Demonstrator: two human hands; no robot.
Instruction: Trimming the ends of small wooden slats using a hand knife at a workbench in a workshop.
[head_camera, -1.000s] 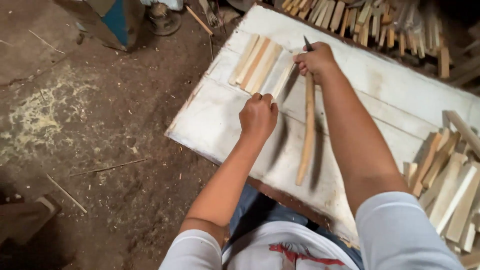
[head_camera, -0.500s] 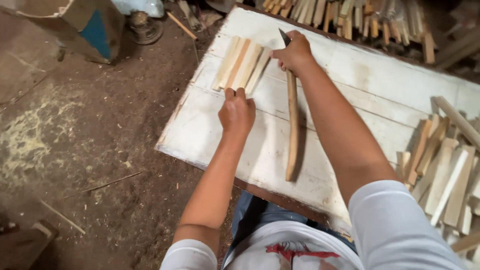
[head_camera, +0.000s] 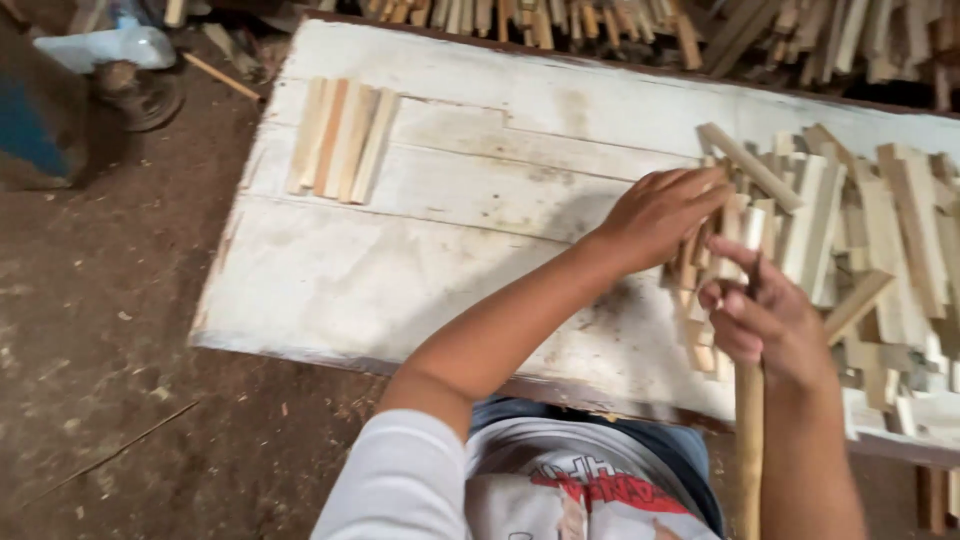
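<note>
My left hand reaches across the white plank table and lays its fingers on the near edge of a heap of short pale wood pieces at the right. It has closed on none of them. My right hand hovers just in front of that heap, close to my body, and is closed around a long wooden-handled tool. The handle runs down toward my lap, and the tool's upper end is hidden behind my fingers. A neat row of several split sticks lies on the table's far left.
More cut wood is stacked along the back edge of the table. Bare dirt floor with chips lies to the left. A blue box and a thin loose stick are at the upper left.
Both hands have left the row of split sticks and swung right. The left hand now touches the wood heap. The right hand has drawn the long tool back toward my body.
</note>
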